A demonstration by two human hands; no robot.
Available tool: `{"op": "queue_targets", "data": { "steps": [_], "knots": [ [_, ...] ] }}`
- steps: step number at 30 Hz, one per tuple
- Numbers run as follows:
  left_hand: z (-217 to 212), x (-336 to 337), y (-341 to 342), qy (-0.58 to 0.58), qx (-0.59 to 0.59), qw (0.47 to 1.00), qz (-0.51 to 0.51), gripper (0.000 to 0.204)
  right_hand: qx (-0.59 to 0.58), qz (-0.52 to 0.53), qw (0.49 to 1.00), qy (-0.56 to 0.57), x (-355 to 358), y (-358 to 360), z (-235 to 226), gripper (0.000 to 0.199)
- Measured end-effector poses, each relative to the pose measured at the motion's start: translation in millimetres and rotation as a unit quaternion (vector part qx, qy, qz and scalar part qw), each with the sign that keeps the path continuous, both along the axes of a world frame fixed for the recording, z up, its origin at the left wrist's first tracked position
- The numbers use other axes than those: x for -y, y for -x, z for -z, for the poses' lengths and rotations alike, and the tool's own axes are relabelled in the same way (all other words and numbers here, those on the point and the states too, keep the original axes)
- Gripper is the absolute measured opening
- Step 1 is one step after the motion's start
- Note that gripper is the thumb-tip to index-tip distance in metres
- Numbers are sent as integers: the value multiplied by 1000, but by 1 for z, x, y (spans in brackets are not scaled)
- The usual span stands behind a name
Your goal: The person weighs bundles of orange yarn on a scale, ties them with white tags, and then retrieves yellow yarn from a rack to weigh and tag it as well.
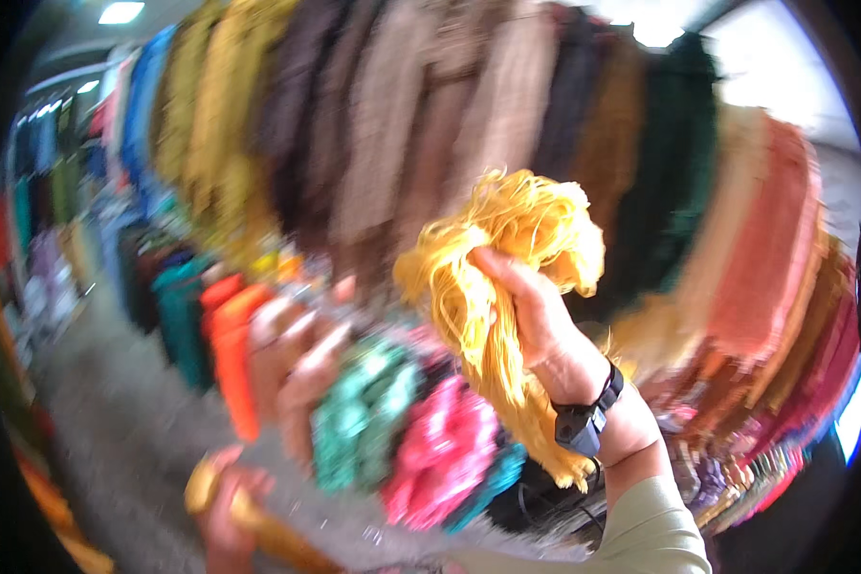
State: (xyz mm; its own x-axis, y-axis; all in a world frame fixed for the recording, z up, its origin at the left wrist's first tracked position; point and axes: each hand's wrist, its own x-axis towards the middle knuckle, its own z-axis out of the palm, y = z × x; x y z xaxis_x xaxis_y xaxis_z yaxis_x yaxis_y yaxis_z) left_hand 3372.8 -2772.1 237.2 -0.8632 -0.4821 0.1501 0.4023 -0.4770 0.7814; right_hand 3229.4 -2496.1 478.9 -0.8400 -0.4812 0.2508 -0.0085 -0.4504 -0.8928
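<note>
My right hand (536, 320) is raised near the middle of the view, its fingers closed around a bright yellow hank of yarn (517, 225). The top of the hank bunches in loose loops above the thumb, and a long tail hangs down past the wrist. A dark band with a small device (584, 421) circles that wrist. Low on the left, my left hand (225, 517) is smeared by motion and closed on a darker golden yellow yarn hank (273, 536), which trails toward the lower edge.
Long hanks in brown, beige and dark green (670, 163) hang in a row ahead, with coral hanks (765, 249) at the right. Below hang orange (234, 335), mint (364, 416) and pink bundles (440, 454). A grey floor (115, 402) stretches along the left.
</note>
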Motion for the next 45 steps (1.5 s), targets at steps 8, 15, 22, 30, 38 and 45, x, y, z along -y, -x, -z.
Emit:
{"op": "queue_targets", "data": {
  "steps": [8, 15, 22, 30, 38, 45],
  "knots": [
    [-16, 200, 7, 72, 19, 985, 157, 27, 159, -261, 948, -83, 341, -3, 146, 31],
    [26, 416, -8, -36, 14, 999, 39, 33, 178, -261, 934, -167, 578, 46, 203, 25],
    [51, 609, 28, -72, 101, 986, -112, 32, 116, -475, 846, -214, 820, 81, 242, 31],
    [33, 834, 39, 13, 246, 907, -342, 32, -48, -508, 830, -227, 1112, 100, 251, 30],
    [64, 1110, 107, 17, 247, 916, -317, 19, 307, -563, 758, -118, 1386, 225, 261, 14],
    [38, 1327, 249, -22, 180, 952, -246, 16, 181, -314, 920, -147, 1539, 357, 238, 17]
  ]
}}
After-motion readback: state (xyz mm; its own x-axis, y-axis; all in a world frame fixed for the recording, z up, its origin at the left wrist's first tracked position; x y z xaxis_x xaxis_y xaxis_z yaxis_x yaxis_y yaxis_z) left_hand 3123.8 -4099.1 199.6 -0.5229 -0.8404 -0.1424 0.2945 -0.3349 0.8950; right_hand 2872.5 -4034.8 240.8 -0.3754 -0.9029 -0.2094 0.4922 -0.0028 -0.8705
